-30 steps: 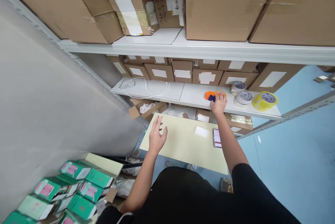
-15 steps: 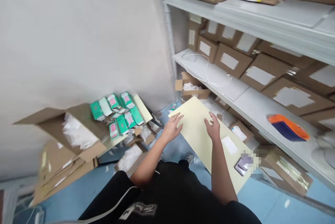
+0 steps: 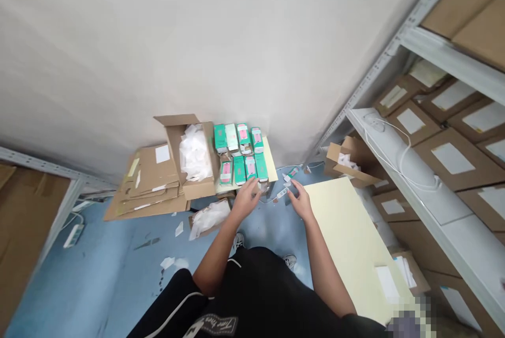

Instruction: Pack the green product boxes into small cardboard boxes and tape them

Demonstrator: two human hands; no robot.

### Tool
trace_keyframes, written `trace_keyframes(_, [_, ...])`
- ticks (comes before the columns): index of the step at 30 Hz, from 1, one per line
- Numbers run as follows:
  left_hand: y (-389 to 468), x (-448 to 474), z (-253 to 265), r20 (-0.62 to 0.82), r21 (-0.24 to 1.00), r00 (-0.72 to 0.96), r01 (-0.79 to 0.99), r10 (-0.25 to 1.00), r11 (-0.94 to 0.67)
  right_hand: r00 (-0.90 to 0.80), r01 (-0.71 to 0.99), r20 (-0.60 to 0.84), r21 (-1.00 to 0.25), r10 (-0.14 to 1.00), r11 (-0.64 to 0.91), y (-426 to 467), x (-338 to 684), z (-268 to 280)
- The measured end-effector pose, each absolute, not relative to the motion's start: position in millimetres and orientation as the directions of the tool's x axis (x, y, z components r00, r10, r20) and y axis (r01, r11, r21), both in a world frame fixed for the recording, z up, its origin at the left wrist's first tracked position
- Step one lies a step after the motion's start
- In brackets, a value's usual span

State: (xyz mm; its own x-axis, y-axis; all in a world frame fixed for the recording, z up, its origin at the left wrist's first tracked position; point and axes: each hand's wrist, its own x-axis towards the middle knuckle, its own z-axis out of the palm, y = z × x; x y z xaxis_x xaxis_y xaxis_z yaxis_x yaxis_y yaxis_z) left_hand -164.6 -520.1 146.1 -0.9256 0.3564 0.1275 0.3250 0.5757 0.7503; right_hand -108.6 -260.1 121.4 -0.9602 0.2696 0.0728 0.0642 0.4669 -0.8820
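My left hand (image 3: 246, 198) is raised in front of the green boxes (image 3: 239, 169), fingers apart and nothing in them. Several of these small boxes stand in two rows on a low table, some with pink fronts. Beside them sits an open carton (image 3: 198, 190) filled with crumpled white paper (image 3: 196, 153). My right hand (image 3: 300, 201) hovers empty by the near-left corner of a pale yellow tabletop (image 3: 339, 227), its fingers spread. I cannot tell whether the left fingertips touch the nearest box.
Flattened cardboard (image 3: 152, 182) lies left of the carton. A power strip (image 3: 282, 193) rests on the blue floor, with paper scraps (image 3: 179, 229) about. Metal shelving (image 3: 424, 180) with cartons lines the right. Another open box (image 3: 351, 161) stands in the corner.
My view has turned left, from the yellow tabletop toward the green boxes. Both hands, over the yellow tabletop or its edge before, are now nearer the boxes and still empty.
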Motion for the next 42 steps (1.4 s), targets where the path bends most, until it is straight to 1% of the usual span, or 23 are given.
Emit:
trace_keyframes(4, [-599.6,-189.4,136.0,0.114,0.785,-0.965,0.233,0.236,0.574,-0.984,0.037,0.053,-0.874,0.170,0.485,-329.8,-150.1,115.1])
trace_keyframes(9, [-675.8,-214.2,133.7,0.129,0.801,-0.981,0.190,0.146,0.568,-0.988,0.015,0.065,-0.863,0.141,0.504,-389.8,-196.8,114.7])
trace_keyframes(13, [-703.9,-229.6,128.8,0.136,0.814,-0.988,0.155,0.077,0.560,-0.989,-0.023,0.093,-0.859,0.113,0.511,-409.8,-225.7,113.7])
trace_keyframes(17, [-693.1,-246.2,117.2,0.079,0.854,-0.995,0.095,0.053,0.512,-0.992,-0.028,0.088,-0.854,0.092,0.519,-408.2,-250.0,105.6])
trace_keyframes(22, [-647.2,-287.1,106.0,-0.087,0.902,-0.993,-0.046,0.076,0.429,-0.996,-0.030,0.069,-0.871,0.061,0.490,-395.8,-288.8,88.3])
trace_keyframes(26, [-607.7,-343.8,97.5,-0.149,0.881,-0.984,-0.089,0.094,0.465,-0.997,-0.037,0.063,-0.904,0.046,0.426,-380.0,-335.2,74.0])
trace_keyframes(30, [-572.6,-411.7,87.1,-0.158,0.858,-0.986,-0.107,0.060,0.503,-0.999,0.015,0.005,-0.931,0.054,0.365,-363.2,-388.3,59.7])
trace_keyframes(32, [-557.6,-444.3,82.3,-0.194,0.847,-0.980,-0.148,0.038,0.510,-0.998,0.055,-0.040,-0.944,0.051,0.324,-357.3,-412.6,51.2])
trace_keyframes(34, [-545.0,-471.9,78.1,-0.250,0.800,-0.968,-0.208,-0.003,0.563,-0.994,0.112,-0.104,-0.952,0.043,0.283,-353.2,-433.5,41.2])
trace_keyframes(35, [-539.8,-483.0,76.2,-0.272,0.755,-0.962,-0.233,-0.030,0.613,-0.990,0.142,-0.137,-0.953,0.039,0.266,-351.7,-442.6,35.4])
trace_keyframes(39, [-526.1,-508.4,69.6,-0.347,0.487,-0.932,-0.277,-0.107,0.828,-0.972,0.234,-0.234,-0.948,0.026,0.216,-348.0,-471.2,7.3])
trace_keyframes(41, [-522.8,-512.6,66.8,-0.384,0.378,-0.914,-0.282,-0.127,0.882,-0.963,0.267,-0.268,-0.943,0.026,0.197,-349.3,-482.9,-7.9])
trace_keyframes(42, [-522.0,-513.8,65.5,-0.398,0.343,-0.907,-0.283,-0.135,0.896,-0.958,0.287,-0.287,-0.939,0.032,0.188,-351.3,-488.5,-14.8])
